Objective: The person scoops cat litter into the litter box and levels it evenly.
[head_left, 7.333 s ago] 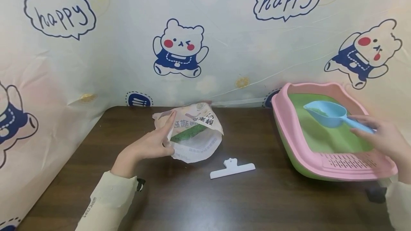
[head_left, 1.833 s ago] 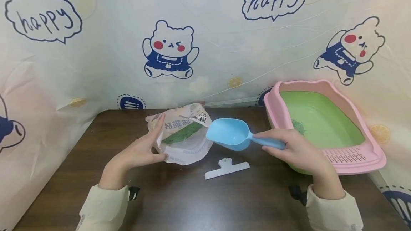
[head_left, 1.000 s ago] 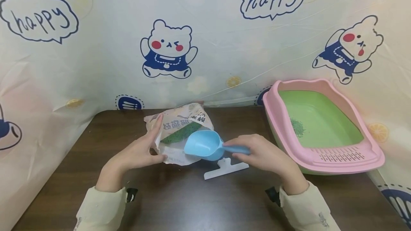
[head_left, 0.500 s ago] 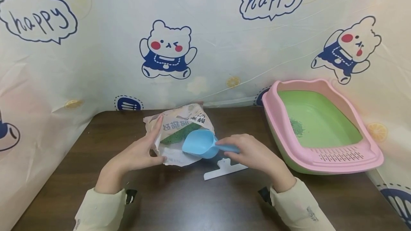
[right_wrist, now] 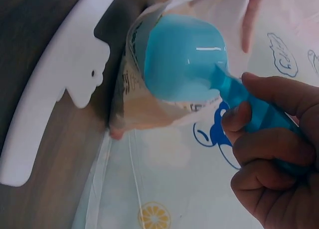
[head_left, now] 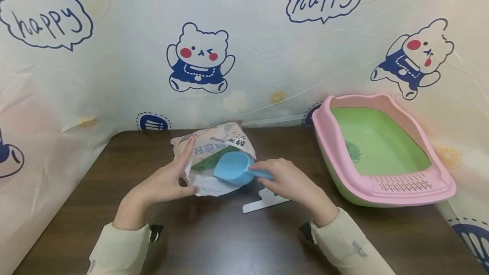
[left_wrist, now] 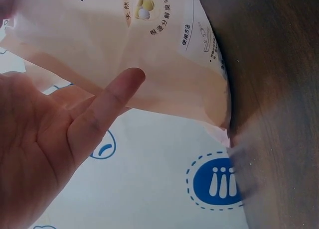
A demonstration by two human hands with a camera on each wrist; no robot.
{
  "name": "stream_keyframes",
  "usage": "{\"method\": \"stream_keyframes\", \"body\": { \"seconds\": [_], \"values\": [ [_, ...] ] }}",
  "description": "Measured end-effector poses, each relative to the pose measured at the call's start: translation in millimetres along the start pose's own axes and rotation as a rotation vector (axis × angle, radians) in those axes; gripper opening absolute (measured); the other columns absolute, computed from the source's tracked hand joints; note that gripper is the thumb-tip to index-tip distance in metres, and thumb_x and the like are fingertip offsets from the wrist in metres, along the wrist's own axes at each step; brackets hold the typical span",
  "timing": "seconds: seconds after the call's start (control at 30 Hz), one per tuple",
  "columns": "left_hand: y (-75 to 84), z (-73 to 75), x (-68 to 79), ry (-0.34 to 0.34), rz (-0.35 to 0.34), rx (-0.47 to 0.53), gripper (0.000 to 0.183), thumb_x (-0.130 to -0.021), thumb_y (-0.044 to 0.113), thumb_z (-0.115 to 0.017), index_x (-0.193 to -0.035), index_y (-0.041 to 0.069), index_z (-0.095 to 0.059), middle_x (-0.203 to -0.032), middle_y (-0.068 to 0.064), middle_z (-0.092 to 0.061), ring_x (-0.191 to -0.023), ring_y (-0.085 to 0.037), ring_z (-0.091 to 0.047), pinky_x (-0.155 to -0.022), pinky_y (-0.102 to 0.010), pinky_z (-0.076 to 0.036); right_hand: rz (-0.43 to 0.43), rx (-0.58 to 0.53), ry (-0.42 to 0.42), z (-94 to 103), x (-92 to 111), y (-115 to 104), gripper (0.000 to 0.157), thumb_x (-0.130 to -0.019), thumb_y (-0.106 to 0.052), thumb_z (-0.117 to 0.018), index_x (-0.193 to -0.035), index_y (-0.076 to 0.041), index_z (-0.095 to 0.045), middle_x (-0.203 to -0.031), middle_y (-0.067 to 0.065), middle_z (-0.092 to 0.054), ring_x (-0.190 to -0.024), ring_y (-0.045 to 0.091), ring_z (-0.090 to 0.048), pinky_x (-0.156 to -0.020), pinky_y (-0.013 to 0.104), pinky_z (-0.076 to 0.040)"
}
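An open bag of cat litter (head_left: 217,135) lies at the back of the table with its mouth facing me. Green litter (head_left: 204,164) shows inside. My left hand (head_left: 164,185) holds the bag at the left of its mouth, thumb and fingers spread along it. In the left wrist view, one finger (left_wrist: 109,102) lies against the bag's outer side. My right hand (head_left: 292,183) grips the handle of a light blue scoop (head_left: 231,169). The scoop's bowl is at the bag's mouth, overlapping the litter in the head view. No litter shows in the bowl.
A pink-rimmed green litter tray (head_left: 330,139) stands at the right, with a small patch of green granules (head_left: 353,151) on its floor. Below my right hand lies a white bag clip (head_left: 259,205), partly covered. A printed cloth (head_left: 259,58) hangs behind the table (head_left: 214,241).
Earlier the scoop was over the tray with green litter in it. Granules now lie in the tray, and my right hand has brought the scoop left to the bag. The left hand keeps its place.
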State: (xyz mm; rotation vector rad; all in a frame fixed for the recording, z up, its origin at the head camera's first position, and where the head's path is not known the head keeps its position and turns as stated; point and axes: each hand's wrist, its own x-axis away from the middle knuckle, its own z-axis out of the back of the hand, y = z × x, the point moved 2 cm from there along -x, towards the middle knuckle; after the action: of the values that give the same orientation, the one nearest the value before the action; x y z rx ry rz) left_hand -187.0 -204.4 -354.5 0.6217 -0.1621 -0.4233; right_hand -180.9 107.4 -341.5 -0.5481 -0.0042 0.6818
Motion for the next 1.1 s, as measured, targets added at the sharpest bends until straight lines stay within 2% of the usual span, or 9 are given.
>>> {"method": "stream_keyframes", "body": {
  "seconds": [0.17,0.33,0.5,0.7,0.83,0.97,1.03,1.1],
  "values": [
    [1.2,-0.5,-0.5,-0.005,0.012,-0.010,0.121,-0.080,0.029,-0.079,-0.158,0.035,0.015,-0.164,-0.020,-0.018,-0.127,-0.041,-0.052,-0.092,-0.060,-0.051,-0.045,-0.016,-0.015,-8.0,-6,-2,0.035,-0.091,-0.010,-0.068,-0.126,-0.009,-0.068,-0.119,0.006,-0.072,-0.101,0.018,-0.067,-0.089,0.037,-0.056],
    [1.3,-1.4,-1.4,-0.007,0.010,-0.007,0.120,-0.081,0.029,-0.078,-0.158,0.035,0.014,-0.164,-0.020,-0.017,-0.128,-0.041,-0.051,-0.093,-0.060,-0.050,-0.062,0.008,-0.008,-15.2,-12,-3,0.035,-0.091,-0.009,-0.069,-0.125,-0.009,-0.069,-0.117,0.007,-0.073,-0.088,0.014,-0.063,-0.077,0.029,-0.054],
    [1.4,-1.2,-1.7,-0.008,0.000,0.007,0.121,-0.081,0.027,-0.078,-0.158,0.034,0.014,-0.164,-0.020,-0.016,-0.129,-0.042,-0.049,-0.093,-0.060,-0.050,-0.073,0.025,0.013,-19.7,-15,-6,0.033,-0.091,-0.009,-0.069,-0.124,-0.009,-0.070,-0.117,0.008,-0.073,-0.086,0.015,-0.063,-0.074,0.029,-0.051],
    [1.4,-0.9,-1.7,-0.004,-0.006,0.016,0.120,-0.081,0.026,-0.078,-0.157,0.035,0.014,-0.165,-0.019,-0.015,-0.130,-0.042,-0.048,-0.096,-0.061,-0.048,-0.091,0.020,0.014,-23.8,-22,-10,0.033,-0.091,-0.008,-0.067,-0.123,-0.009,-0.071,-0.113,0.010,-0.074,-0.075,0.016,-0.057,-0.065,0.027,-0.047],
    [2.8,0.3,-0.2,-0.023,0.000,0.017,0.112,-0.082,0.027,-0.076,-0.160,0.033,0.006,-0.163,-0.021,-0.019,-0.126,-0.041,-0.049,-0.094,-0.060,-0.050,-0.093,0.025,0.008,-27.2,-28,-11,0.034,-0.090,-0.007,-0.067,-0.123,-0.009,-0.071,-0.117,0.010,-0.073,-0.072,0.015,-0.055,-0.062,0.025,-0.045],
    [7.2,2.3,-0.2,-0.051,0.032,-0.011,0.099,-0.083,0.027,-0.073,-0.161,0.029,-0.011,-0.155,-0.020,-0.036,-0.108,-0.032,-0.057,-0.081,-0.048,-0.055,-0.107,0.034,0.001,-30.7,-32,-10,0.034,-0.090,-0.008,-0.066,-0.124,-0.009,-0.071,-0.121,0.009,-0.072,-0.064,0.012,-0.050,-0.055,0.022,-0.041],
    [9.9,3.5,-1.1,-0.061,0.050,-0.031,0.096,-0.083,0.026,-0.073,-0.160,0.026,-0.016,-0.143,-0.019,-0.048,-0.094,-0.026,-0.058,-0.071,-0.039,-0.054,-0.116,0.039,0.001,-31.6,-34,-10,0.034,-0.091,-0.008,-0.067,-0.124,-0.010,-0.071,-0.121,0.009,-0.072,-0.060,0.012,-0.047,-0.052,0.022,-0.038],
    [12.8,4.6,-1.9,-0.070,0.055,-0.048,0.096,-0.083,0.025,-0.073,-0.161,0.021,-0.016,-0.135,-0.019,-0.053,-0.082,-0.021,-0.056,-0.064,-0.033,-0.049,-0.120,0.035,0.003,-32.0,-35,-10,0.033,-0.091,-0.008,-0.067,-0.124,-0.009,-0.071,-0.122,0.010,-0.072,-0.058,0.013,-0.047,-0.052,0.021,-0.038]
  ]
}}
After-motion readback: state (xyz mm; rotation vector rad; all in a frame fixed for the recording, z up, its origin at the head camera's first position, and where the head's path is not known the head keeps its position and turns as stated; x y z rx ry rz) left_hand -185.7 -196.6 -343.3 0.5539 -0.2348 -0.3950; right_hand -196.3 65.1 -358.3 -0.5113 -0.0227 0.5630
